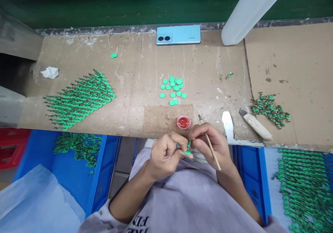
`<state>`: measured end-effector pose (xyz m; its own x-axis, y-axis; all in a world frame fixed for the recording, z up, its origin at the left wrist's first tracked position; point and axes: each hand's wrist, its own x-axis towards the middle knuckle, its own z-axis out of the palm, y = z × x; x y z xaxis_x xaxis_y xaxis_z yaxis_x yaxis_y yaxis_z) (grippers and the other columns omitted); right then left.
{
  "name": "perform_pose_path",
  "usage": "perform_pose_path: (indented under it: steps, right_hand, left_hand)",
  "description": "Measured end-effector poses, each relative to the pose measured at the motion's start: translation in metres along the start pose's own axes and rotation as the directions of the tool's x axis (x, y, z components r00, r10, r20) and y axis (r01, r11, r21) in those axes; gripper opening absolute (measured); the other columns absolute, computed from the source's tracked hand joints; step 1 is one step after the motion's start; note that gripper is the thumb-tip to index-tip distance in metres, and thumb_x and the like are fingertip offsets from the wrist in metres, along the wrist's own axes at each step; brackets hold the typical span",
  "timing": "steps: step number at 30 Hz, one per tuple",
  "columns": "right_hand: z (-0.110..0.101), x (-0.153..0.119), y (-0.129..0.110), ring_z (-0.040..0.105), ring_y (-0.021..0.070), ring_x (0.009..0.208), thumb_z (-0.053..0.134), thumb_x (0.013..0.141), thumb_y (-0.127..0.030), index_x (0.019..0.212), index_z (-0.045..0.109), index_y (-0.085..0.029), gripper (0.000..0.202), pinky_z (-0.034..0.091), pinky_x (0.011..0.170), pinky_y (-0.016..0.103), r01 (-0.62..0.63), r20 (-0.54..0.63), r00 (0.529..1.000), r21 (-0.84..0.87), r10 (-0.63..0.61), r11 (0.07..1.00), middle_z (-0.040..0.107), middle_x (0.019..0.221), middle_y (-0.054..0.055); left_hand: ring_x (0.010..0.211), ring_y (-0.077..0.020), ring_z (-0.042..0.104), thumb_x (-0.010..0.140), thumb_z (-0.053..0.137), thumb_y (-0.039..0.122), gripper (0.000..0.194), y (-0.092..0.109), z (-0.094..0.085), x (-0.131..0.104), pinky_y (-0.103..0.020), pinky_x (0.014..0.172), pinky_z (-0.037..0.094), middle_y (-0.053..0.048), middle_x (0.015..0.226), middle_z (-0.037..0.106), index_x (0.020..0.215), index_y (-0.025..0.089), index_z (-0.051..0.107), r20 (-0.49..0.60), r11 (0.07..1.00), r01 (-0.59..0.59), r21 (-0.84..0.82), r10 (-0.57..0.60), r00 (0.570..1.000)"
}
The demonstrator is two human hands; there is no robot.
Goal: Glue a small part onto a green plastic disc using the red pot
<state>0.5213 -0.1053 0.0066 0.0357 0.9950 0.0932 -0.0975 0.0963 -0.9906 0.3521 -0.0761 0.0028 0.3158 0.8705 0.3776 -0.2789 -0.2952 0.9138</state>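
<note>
At lower centre, the left hand (163, 154) curls nearly closed, pinching a small green part (188, 149) at its fingertips. The right hand (209, 143) touches the same part, fingers narrowed around a thin wooden stick (211, 148). Just above, a round red pot (183, 122) sits on the rough cardboard worktop (135, 73), below flat green discs (173, 89).

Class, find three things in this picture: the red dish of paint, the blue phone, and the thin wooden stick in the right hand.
Red dish (183, 122), head view, centre of its red inside.
Blue phone (178, 34), head view, middle of its back.
Wooden stick (212, 149), head view, mid-shaft.
</note>
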Motion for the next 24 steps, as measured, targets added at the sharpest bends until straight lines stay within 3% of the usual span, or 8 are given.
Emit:
perform_pose_path:
  steps: [6, 11, 16, 24]
  right_hand:
    - [-0.002, -0.008, -0.003, 0.069, 0.0193, 0.072, 0.071, 0.104, -0.027, 0.103, 0.070, -0.025, 0.003, 0.058, 0.066, 0.031, 0.205, 0.093, 0.976, -0.098, -0.196, 0.974, 0.072, 0.082, 0.002]
    - [-0.006, -0.005, -0.003, 0.068, 0.0175, 0.066, 0.068, 0.099, -0.010, 0.107, 0.069, -0.022, 0.015, 0.057, 0.062, 0.029, 0.361, 0.162, 0.930, -0.234, -0.329, 0.903, 0.072, 0.079, 0.002]
    - [-0.008, -0.003, -0.005, 0.068, 0.0176, 0.064, 0.067, 0.095, -0.006, 0.107, 0.067, -0.022, 0.019, 0.056, 0.059, 0.028, 0.420, 0.204, 0.907, -0.391, -0.367, 0.819, 0.072, 0.077, 0.002]
    - [-0.006, -0.003, -0.005, 0.070, 0.0169, 0.064, 0.066, 0.096, -0.007, 0.105, 0.067, -0.023, 0.018, 0.057, 0.059, 0.028, 0.463, 0.205, 0.886, -0.401, -0.415, 0.790, 0.072, 0.077, 0.001]
  left_hand:
    - [0.072, -0.0107, 0.073, 0.084, 0.087, 0.005, 0.048, 0.000, -0.003, 0.004, -0.021, 0.069, 0.063, 0.005, 0.084, 0.073, 0.090, 0.024, 0.043, -0.075, 0.997, -0.041, 0.058, 0.045, 0.996]
    - [0.075, -0.0122, 0.075, 0.089, 0.079, 0.003, 0.039, 0.006, -0.010, 0.006, -0.021, 0.069, 0.064, 0.002, 0.086, 0.072, 0.088, 0.023, 0.045, 0.037, 0.951, -0.115, 0.286, 0.109, 0.993]
    - [0.077, -0.0139, 0.075, 0.095, 0.070, 0.004, 0.030, 0.009, -0.012, 0.005, -0.022, 0.067, 0.063, -0.001, 0.086, 0.073, 0.086, 0.023, 0.048, 0.115, 0.903, -0.170, 0.395, 0.135, 0.984]
    - [0.082, -0.0131, 0.075, 0.088, 0.071, -0.003, 0.043, 0.006, -0.009, 0.003, -0.024, 0.073, 0.063, 0.002, 0.091, 0.072, 0.105, 0.026, 0.045, 0.024, 0.972, -0.040, 0.232, 0.035, 0.999]
